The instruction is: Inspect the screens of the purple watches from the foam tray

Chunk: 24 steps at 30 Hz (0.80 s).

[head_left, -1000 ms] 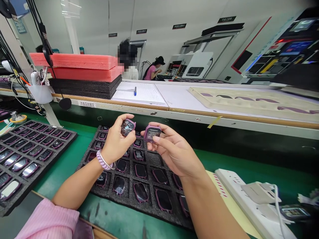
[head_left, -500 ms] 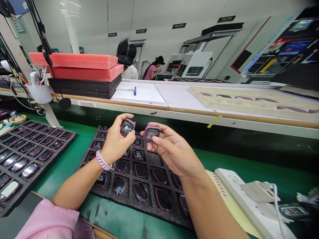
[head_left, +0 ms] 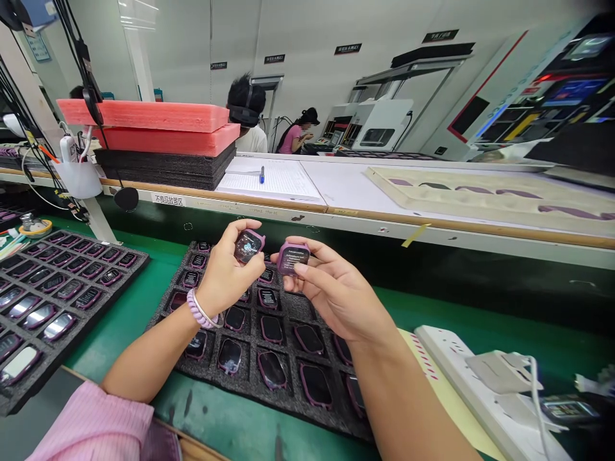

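Between the thumb and fingers of my left hand is a purple smartwatch body with a lit screen and no strap. My right hand pinches a second purple smartwatch body, whose dark screen shows lines of pale text. Both are raised side by side, a small gap apart, with screens facing me. Beneath them lies a black foam tray of square pockets, most holding similar watch bodies. One pocket near my right hand has no watch in it. My forearms cover parts of the tray.
Another foam tray of watches lies at left. A white power strip with a plugged charger is at right. Along the shelf sit red foam slabs, paper with a pen and a beige tray. Two people work beyond.
Both hands keep hold of their watch bodies in almost the same position. The whole view has shifted very slightly.
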Each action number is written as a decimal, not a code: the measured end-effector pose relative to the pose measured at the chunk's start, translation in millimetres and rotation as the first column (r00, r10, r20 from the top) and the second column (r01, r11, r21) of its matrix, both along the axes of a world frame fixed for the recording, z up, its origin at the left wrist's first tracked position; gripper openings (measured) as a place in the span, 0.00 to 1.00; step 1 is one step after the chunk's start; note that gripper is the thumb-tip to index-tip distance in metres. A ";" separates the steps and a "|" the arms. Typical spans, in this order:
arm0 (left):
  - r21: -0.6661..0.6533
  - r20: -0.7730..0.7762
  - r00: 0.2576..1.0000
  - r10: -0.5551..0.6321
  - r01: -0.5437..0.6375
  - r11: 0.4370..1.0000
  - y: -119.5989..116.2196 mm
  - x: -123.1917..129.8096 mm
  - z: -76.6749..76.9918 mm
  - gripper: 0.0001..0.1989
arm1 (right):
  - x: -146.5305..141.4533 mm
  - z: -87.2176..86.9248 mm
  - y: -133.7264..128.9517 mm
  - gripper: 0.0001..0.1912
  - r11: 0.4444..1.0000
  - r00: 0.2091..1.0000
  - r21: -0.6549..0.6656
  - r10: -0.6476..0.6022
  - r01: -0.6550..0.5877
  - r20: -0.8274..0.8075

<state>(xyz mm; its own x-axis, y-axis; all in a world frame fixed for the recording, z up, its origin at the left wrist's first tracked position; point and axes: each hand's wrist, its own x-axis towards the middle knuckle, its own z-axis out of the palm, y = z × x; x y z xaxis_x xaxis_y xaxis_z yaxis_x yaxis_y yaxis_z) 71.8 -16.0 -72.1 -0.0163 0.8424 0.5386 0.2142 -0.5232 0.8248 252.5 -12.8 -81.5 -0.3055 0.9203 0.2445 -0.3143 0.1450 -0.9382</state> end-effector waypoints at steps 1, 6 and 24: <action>-0.002 -0.007 1.000 0.003 -0.003 1.000 0.0 -0.1 0.2 0.21 | 0.2 -0.5 0.4 0.24 1.000 1.000 0.000 0.001 -0.001 0.000; -0.006 -0.047 0.999 0.005 -0.006 1.000 -0.4 -1.0 1.1 0.21 | 0.0 -2.5 2.5 0.24 1.000 1.000 0.005 0.001 -0.001 0.007; 0.015 0.008 1.000 -0.008 0.008 1.000 -0.7 -0.9 0.9 0.21 | -0.9 -1.9 1.4 0.23 1.000 1.000 0.018 0.008 -0.008 0.003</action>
<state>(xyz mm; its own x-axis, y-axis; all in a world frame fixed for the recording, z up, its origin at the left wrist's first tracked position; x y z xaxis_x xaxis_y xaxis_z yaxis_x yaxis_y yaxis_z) 70.9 -16.7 -71.2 -0.0140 0.8342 0.5512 0.2036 -0.5374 0.8184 251.6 -11.4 -83.4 -0.3135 0.9132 0.2604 -0.3130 0.1595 -0.9362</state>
